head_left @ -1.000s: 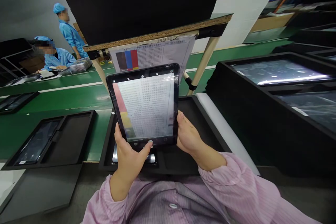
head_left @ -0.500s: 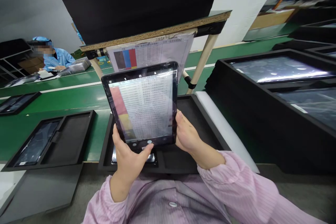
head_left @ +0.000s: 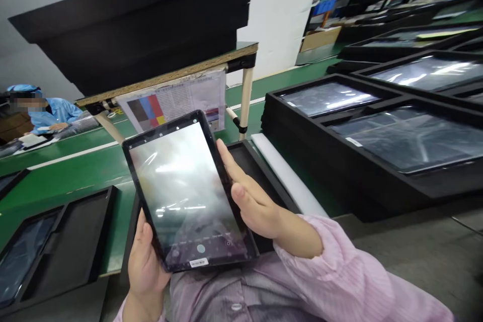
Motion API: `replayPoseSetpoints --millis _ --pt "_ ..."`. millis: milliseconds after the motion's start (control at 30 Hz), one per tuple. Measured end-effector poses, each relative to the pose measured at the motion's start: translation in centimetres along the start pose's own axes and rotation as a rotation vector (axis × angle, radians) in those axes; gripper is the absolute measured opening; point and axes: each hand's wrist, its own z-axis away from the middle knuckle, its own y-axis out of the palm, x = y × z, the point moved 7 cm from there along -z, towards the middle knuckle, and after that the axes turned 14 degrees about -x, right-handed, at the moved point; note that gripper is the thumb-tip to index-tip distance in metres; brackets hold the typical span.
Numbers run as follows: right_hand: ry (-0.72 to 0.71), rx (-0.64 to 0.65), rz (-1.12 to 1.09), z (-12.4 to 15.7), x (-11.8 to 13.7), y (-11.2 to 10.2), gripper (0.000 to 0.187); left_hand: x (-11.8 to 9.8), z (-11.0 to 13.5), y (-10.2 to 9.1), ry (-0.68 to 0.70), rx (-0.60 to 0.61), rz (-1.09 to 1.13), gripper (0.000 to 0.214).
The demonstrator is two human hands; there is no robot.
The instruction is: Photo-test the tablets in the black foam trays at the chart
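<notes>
A black-framed tablet (head_left: 184, 186) is held up in front of me, tilted, its screen lit with a camera view that looks pale and washed out. My left hand (head_left: 145, 256) grips its lower left edge, thumb along the side and the other fingers hidden behind. Against the right edge lies my right hand (head_left: 256, 201), its fingers stretched out and pointing up along the side. Behind the tablet, a printed sheet with colour blocks (head_left: 177, 98) hangs under a wooden shelf (head_left: 169, 73). Below, a black foam tray (head_left: 264, 176) is partly covered by the tablet.
Stacked black trays with screens (head_left: 339, 131) stand on the right, beside a white foam strip (head_left: 287, 173). Another black tray (head_left: 75, 231) lies left on the green bench (head_left: 75, 161). A co-worker in blue (head_left: 56, 113) sits at far left. Black boxes (head_left: 151, 25) rest on the shelf.
The tablet has come lower and leaned back, and its screen has changed from the sheet to a pale blur. My left thumb has left the screen; my right fingers have straightened. My view has turned right.
</notes>
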Motion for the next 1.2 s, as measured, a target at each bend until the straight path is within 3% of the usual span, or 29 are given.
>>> replayPoseSetpoints --millis 200,433,567,667,733,833,900,967,1067,1200 --pt "-0.126 0.045 0.160 -1.2 1.6 -2.2 0.081 1.9 0.8 1.3 -0.049 0.059 0.022 0.059" --pt "-0.046 -0.040 0.315 -1.6 -1.9 -5.9 0.076 3.3 2.0 2.4 -0.183 -0.072 -0.042 0.074" --pt "0.084 -0.182 0.397 -2.3 -5.2 -9.4 0.092 5.1 3.1 5.5 -0.368 -0.075 -0.066 0.067" --pt "0.106 -0.299 0.468 -2.2 -6.1 -11.5 0.085 6.6 3.3 8.1 -0.487 -0.040 -0.101 0.061" --pt "0.071 -0.219 0.487 -1.9 -6.3 -11.3 0.073 7.6 3.3 9.5 -0.538 0.002 -0.113 0.058" --pt "0.022 0.066 0.545 -1.2 -6.8 -9.4 0.059 8.5 3.3 10.8 -0.548 0.154 -0.139 0.056" --pt "-0.025 0.274 0.608 -0.5 -7.5 -8.1 0.052 7.8 3.0 10.2 -0.415 0.210 -0.184 0.058" --pt "-0.092 0.392 0.692 0.0 -8.2 -7.3 0.047 5.8 2.6 8.5 -0.178 0.221 -0.239 0.058" --pt "-0.183 0.429 0.833 0.1 -9.1 -6.7 0.042 1.8 2.0 5.3 0.173 0.248 -0.417 0.046" --pt "-0.252 0.492 0.925 0.3 -9.9 -5.6 0.039 -2.4 0.2 1.4 0.589 0.134 -0.994 0.031"
